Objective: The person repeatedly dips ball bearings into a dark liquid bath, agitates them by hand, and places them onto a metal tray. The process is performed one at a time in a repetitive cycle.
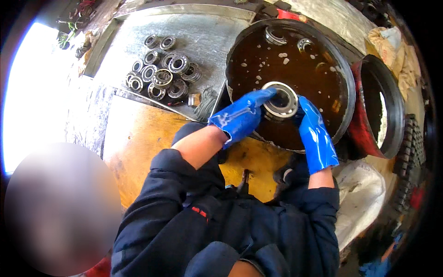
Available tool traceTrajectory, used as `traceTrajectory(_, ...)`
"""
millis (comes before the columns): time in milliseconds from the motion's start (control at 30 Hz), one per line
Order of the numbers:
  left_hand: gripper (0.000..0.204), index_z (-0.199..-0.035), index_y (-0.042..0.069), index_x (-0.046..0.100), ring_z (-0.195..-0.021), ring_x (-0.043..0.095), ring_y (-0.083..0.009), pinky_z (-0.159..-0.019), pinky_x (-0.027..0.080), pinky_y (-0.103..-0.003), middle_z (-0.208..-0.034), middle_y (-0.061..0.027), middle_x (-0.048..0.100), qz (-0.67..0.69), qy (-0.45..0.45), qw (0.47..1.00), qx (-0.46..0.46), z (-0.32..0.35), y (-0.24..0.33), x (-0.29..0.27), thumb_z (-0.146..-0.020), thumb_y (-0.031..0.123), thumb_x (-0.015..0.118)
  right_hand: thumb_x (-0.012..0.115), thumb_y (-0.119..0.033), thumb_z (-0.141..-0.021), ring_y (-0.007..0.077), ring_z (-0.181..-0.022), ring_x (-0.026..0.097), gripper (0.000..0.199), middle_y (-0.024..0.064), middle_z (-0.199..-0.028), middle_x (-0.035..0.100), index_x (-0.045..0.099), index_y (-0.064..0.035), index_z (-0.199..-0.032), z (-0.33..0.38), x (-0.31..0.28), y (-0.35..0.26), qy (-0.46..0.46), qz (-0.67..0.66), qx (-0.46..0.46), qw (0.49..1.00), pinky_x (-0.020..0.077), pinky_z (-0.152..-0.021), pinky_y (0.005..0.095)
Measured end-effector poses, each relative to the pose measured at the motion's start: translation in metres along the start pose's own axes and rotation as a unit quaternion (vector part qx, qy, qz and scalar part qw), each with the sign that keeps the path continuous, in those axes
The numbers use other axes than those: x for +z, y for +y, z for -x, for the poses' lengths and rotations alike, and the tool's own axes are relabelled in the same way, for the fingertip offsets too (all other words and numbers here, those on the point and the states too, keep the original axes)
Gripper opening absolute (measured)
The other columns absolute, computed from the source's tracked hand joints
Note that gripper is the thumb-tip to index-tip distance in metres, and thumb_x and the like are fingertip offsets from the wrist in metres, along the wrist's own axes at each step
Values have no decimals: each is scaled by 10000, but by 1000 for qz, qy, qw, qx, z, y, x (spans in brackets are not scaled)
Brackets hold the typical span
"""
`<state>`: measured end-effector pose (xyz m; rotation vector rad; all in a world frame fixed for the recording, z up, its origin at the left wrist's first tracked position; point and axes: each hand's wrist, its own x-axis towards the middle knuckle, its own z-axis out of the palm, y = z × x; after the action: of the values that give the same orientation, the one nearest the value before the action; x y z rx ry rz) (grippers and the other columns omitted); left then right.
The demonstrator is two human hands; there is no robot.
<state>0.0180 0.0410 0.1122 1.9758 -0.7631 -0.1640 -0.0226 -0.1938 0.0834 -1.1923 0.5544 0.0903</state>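
Note:
I hold a metal ring bearing (282, 111) over a round drum (349, 92) of dark brown liquid. My left hand (243, 114), in a blue rubber glove, has its fingers closed on the bearing's left side. On the other side, my right hand (315, 131), gloved the same way, grips the right edge; its fingertips are partly hidden behind the ring. Inside the drum, a bearing (275, 37) sits at the far wall, with another bearing (304, 45) to its right, both partly in the liquid. Pale flecks of foam float on the surface.
Left of the drum, a metal tray (203, 34) holds a cluster of bearings (162, 78), a small brush-like block (194, 99) and a grey rag (206, 104). A red drum (362, 108) lies tilted at right. White sacking (362, 194) lies near my right arm.

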Motion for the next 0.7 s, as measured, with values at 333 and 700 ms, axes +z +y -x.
traceTrajectory(333,485,-1442,3,495,-1181,640,-254,-1045,478,-342,-1287,-161,679,-244,109,938,-222,26,-81,-172,-963,29,570,652,-361,-987,183,-786,691,390,144,-972,743,665,-74,-1250,-17,-42,23,-31,46,16,998,521,-670,297)
traceTrajectory(700,458,-1502,39,373,-1417,439,-412,-1172,390,-528,-1565,-262,382,508,118,849,-89,-19,-80,-76,-1075,188,448,683,-375,-940,184,-906,691,432,109,-1014,733,670,-35,-1206,-64,-71,77,17,373,-31,927,562,-835,351)
